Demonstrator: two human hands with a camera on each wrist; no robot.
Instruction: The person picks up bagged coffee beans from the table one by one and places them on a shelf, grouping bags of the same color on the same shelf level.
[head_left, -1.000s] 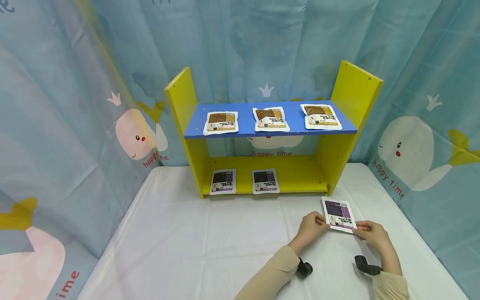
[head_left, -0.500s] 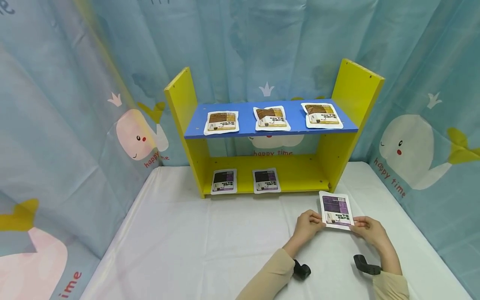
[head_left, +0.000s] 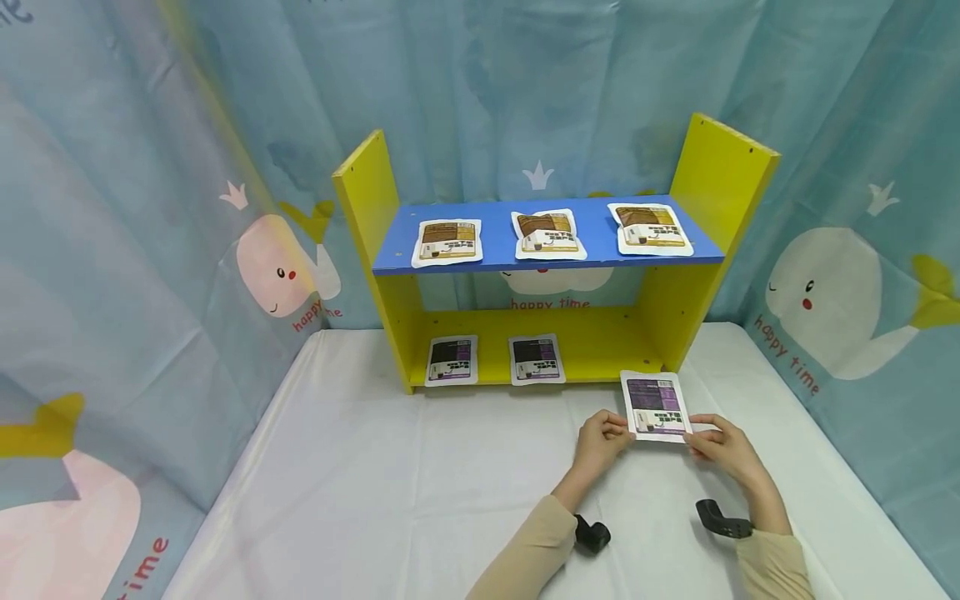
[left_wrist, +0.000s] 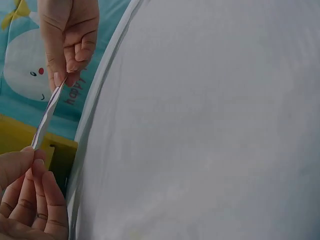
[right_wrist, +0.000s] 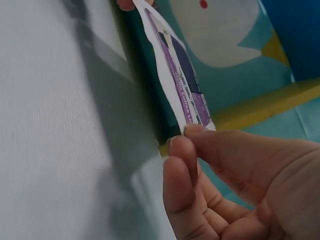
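A flat white pouch with a purple label (head_left: 656,406) is held up before the lower right end of the shelf. My left hand (head_left: 598,442) pinches its lower left corner between thumb and finger. At the opposite lower corner my right hand (head_left: 726,450) pinches it the same way. Seen edge-on in the left wrist view, the pouch (left_wrist: 46,117) spans both hands. Two like purple pouches, one at the left (head_left: 452,361) and one mid-shelf (head_left: 536,359), lie on the yellow bottom board (head_left: 600,340). The right wrist view shows the thumb and fingers (right_wrist: 200,145) on the pouch's edge.
Three brown-labelled pouches, at left (head_left: 447,242), middle (head_left: 548,235) and right (head_left: 651,229), lie on the blue upper board (head_left: 491,237). Yellow side panels (head_left: 723,179) bound the shelf. A white cloth (head_left: 322,492) covers the table, with a blue printed curtain (head_left: 465,100) behind.
Both hands have carried the purple pouch left and toward the shelf, and its far edge now overlaps the bottom board's front right end. The pouches on the shelf have stayed put.
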